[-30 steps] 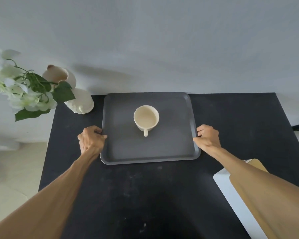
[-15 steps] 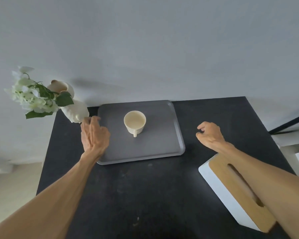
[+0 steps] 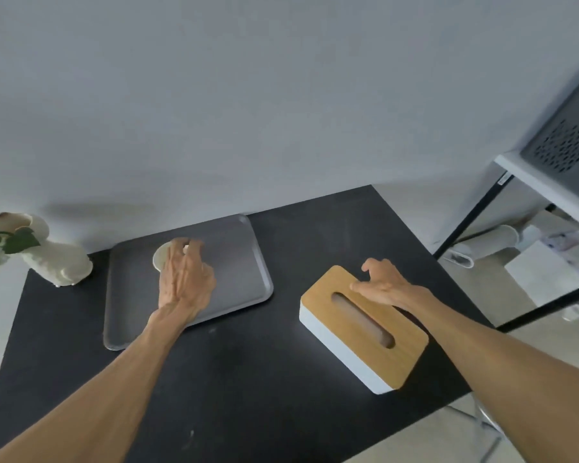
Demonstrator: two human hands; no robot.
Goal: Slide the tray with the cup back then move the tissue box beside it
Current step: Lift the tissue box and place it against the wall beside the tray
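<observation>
table [image 3: 248, 379]: black top, against the grey wall.
tray [image 3: 241, 262]: grey, lay at the table's back edge, left of centre.
tissue box [image 3: 365, 329]: white body, wooden slotted lid, stood right of the tray, well apart from it, angled.
right hand [image 3: 386, 284]: over the box's far end, fingers spread and curled, thumb on the lid; not clamped.
left hand [image 3: 186, 279]: above the tray, fingers loosely apart, holding nothing; hid most of the cup.
cup [image 3: 159, 259]: cream, on the tray; blurred, probably untouched.
vase [image 3: 54, 259]: cream, back left corner.
writing: none legible.
</observation>
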